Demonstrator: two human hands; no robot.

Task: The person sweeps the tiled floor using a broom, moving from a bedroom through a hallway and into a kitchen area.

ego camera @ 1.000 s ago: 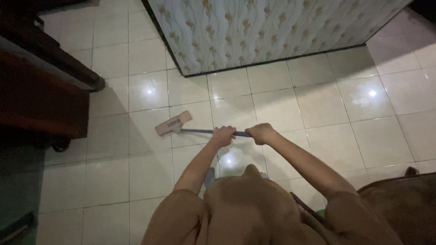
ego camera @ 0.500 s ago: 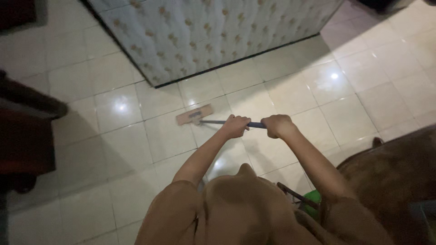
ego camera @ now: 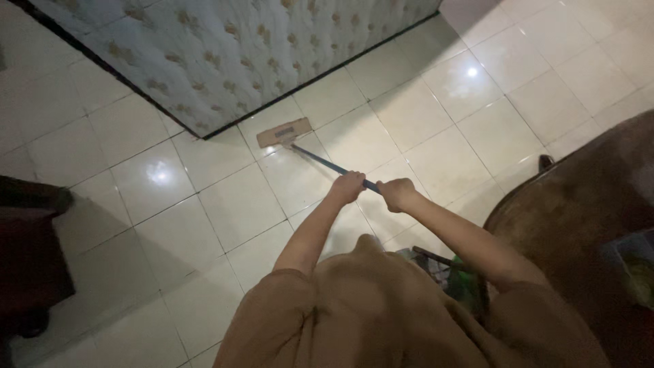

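Gripping a flat mop (ego camera: pixel 320 157) w/ both hands, seen from the head cam. Mop handle is a thin dark-blue pole running diagonally from centre frame up-left; its flat tan head (ego camera: pixel 284 132) lies on the floor tiles (ego camera: pixel 231 204) just above centre, close to the dark skirting at the foot of a wall w/ patterned floral covering (ego camera: pixel 225 48), upper left to upper middle. Can't tell if head touches the skirting.

Left hand (ego camera: pixel 347 187) is clamped round the pole, fingers curled shut on it, centre frame. Right hand (ego camera: pixel 397 194) just beside it to the right, also closed tight on the pole's near end; the two nearly touching, a short bit of pole showing btwn them. Both forearms bare, reaching fwd from a brown garment (ego camera: pixel 381 313) filling bottom centre.

Floor: glossy cream square tiles w/ light reflections at left-centre & upper right. Dark wooden furniture (ego camera: pixel 30 252) at left edge, in shadow. Big dark-brown rounded piece (ego camera: pixel 586 218) at right; kind unclear. Something green (ego camera: pixel 463 283) w/ a dark rod over it sits under the right forearm, lower right of centre, partly hidden.
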